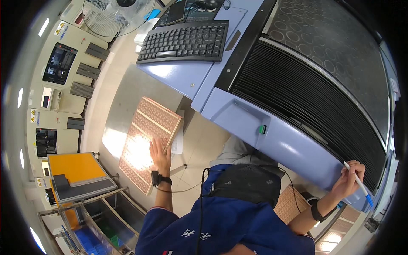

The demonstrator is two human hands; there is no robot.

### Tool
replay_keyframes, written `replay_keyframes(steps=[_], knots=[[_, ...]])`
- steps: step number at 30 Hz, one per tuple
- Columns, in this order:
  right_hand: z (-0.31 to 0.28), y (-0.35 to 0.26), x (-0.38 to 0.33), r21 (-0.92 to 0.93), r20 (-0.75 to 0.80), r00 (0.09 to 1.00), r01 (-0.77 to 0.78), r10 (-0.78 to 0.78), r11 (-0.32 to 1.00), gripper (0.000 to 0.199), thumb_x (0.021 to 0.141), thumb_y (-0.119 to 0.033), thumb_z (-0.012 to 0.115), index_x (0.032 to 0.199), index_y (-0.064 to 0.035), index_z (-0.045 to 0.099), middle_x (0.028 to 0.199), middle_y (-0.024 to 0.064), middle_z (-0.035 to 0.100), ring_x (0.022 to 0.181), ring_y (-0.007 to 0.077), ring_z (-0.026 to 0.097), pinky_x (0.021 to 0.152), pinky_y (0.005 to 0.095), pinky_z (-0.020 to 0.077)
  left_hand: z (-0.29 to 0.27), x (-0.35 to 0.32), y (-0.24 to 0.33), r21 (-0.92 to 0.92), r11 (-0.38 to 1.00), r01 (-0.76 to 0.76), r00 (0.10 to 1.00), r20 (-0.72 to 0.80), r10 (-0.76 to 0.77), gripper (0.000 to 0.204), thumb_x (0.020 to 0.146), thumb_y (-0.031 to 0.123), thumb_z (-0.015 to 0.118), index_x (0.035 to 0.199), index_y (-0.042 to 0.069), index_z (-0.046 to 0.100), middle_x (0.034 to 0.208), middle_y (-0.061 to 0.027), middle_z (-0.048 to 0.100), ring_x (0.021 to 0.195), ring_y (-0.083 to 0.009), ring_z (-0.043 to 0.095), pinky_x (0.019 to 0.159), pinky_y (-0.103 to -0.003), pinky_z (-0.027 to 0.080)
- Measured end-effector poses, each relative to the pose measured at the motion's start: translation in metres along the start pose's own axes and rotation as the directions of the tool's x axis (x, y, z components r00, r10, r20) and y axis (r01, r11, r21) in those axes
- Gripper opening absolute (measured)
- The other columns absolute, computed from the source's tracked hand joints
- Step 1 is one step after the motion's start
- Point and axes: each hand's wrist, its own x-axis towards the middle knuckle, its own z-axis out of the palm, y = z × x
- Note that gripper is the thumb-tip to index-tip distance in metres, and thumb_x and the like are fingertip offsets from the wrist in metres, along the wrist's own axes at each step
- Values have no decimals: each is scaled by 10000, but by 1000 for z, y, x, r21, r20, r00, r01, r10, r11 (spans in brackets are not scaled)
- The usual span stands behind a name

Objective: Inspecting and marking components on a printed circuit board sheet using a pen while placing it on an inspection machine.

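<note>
The left hand (160, 160), the nearer one, lay with fingers loosely spread at the right edge of the copper-coloured boards (145, 135), their long axis slanting far-right to near-left on the surface (123, 100), while the right hand (348, 182) pinched a white pen (361, 186).

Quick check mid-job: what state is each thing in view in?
Panels: stacked, lying on the table.
Pen: tilted, blue end toward picture right.
Left hand: open, on the panels.
Right hand: closed around the pen.
Keyboard: untouched.
Phone: lying flat, screen dark.
Fan: spinning or not, cannot tell.
</note>
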Motion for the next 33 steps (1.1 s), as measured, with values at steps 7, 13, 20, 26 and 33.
replay_keyframes(steps=[7,13,20,26,33], knots=[[-114,10,-31,266,-378,926,108,0,958,158,965,-131,551,956,21,593,876,135,586,815,192,554,671,281,443,24,6,3,10,998,-58,984,169,56,482,1010,252,555,1456,79,500,1505,-177,473,1417,-389,393,1156,-521,295],[-192,-1,-79,-415,-743,655,-291,-137,862,417,1062,-211,433,1342,87,516,1223,264,646,1094,362,663,925,465,536,20,3,-4,20,1000,-18,990,137,15,452,1018,261,546,1437,94,533,1480,-200,495,1402,-391,418,1153,-523,298],[-396,23,-291,-751,-540,841,-497,-28,-434,701,976,-538,548,1422,-3,470,1207,299,635,1089,418,630,931,463,506,33,19,3,-134,980,-146,973,159,167,416,1028,206,513,1403,29,547,1449,-247,505,1369,-434,437,1169,-529,300],[-302,22,-295,-514,-854,445,-800,270,-308,524,903,-138,551,1421,-75,503,1214,246,653,1018,402,665,868,503,518,21,19,-2,-224,967,-125,979,128,156,351,1009,132,561,1285,-83,593,1378,-260,560,1303,-402,509,1150,-467,352],[-336,47,-331,-497,-822,567,-764,-59,-412,382,853,-21,551,1230,-64,592,960,228,694,992,434,650,839,532,517,37,72,57,-394,823,-410,911,-215,351,338,993,141,534,1235,-75,626,1281,-240,627,1213,-380,580,1089,-456,389]])
